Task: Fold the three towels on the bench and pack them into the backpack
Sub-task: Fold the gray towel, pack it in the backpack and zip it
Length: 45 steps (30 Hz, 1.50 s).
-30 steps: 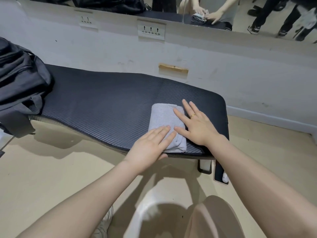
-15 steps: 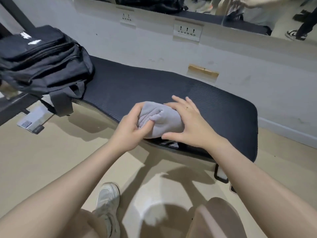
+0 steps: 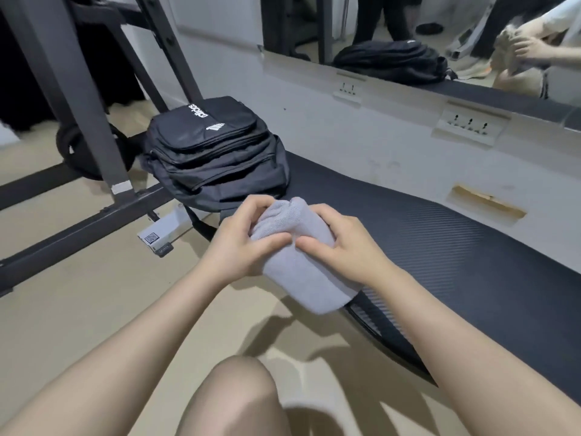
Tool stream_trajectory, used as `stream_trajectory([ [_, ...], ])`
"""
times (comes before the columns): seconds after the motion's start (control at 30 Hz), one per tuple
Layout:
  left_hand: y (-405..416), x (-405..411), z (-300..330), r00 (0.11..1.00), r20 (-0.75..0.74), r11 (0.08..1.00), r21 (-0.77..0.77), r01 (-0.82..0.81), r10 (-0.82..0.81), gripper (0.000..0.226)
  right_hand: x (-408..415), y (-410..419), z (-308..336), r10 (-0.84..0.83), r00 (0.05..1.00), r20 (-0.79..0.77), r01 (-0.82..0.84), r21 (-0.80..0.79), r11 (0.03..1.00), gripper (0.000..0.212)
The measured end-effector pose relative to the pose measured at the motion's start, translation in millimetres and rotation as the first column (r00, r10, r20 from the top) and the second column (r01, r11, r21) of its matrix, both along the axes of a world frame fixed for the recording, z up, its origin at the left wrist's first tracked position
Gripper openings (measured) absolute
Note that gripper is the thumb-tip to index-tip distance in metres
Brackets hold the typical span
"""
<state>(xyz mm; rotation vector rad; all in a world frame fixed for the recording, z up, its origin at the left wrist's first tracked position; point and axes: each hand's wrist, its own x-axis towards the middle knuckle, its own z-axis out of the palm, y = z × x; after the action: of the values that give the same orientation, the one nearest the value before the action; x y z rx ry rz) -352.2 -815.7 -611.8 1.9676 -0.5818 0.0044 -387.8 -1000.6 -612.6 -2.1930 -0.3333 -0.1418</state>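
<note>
The pale grey terry towel (image 3: 301, 262), folded into a thick soft bundle, is held in the air just short of the black fabric backpack (image 3: 213, 155), over the near edge of the long black ribbed bench pad (image 3: 440, 243) on which the backpack lies. The left hand (image 3: 239, 243) curls round the bundle's left side with its thumb pressed across the top, and the right hand (image 3: 349, 247) grips the opposite side, fingers wrapped over the far edge and thumb meeting the left thumb near the middle. The main risk, as I judge it, is that the bundle springs open: looped terry is bulky and slack, the layered folds show at the end nearest the backpack, and loosening either grip to reach for a zip would let them fan out. A second risk is the backpack itself: its zips look closed from here, though I cannot tell for certain, so one hand may have to leave the towel to open a compartment, and the limp nylon shell could collapse or slide along the smooth pad toward the dark metal rack frame (image 3: 85, 99) behind the backpack. No other towels are in sight beside the backpack, so they may already be inside it.
</note>
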Motion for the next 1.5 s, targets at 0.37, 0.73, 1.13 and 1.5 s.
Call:
stream_trajectory([
  [0.37,54.1,177.8,-8.4,0.829,0.557,0.765,0.555,-0.327,-0.049,0.027,136.9,23.6,0.2,-0.177,0.974,-0.142,0.211,0.283,0.936,0.018],
  [0.73,50.4,238.2,-16.1,0.760,0.584,0.516,0.761,-0.393,-0.283,0.026,183.3,18.5,-6.3,-0.264,0.880,-0.394,0.469,0.632,0.617,0.037],
  [1.13,57.4,252.0,38.1,0.815,0.512,0.869,0.232,-0.436,0.272,0.019,248.4,110.6,-11.5,-0.458,0.746,-0.484,0.653,0.669,0.355,0.056],
  [1.5,67.6,245.8,17.8,0.821,0.513,0.877,0.240,-0.416,0.250,0.018,237.7,122.1,-26.7,-0.416,0.896,-0.152,0.328,-0.403,0.855,0.103],
])
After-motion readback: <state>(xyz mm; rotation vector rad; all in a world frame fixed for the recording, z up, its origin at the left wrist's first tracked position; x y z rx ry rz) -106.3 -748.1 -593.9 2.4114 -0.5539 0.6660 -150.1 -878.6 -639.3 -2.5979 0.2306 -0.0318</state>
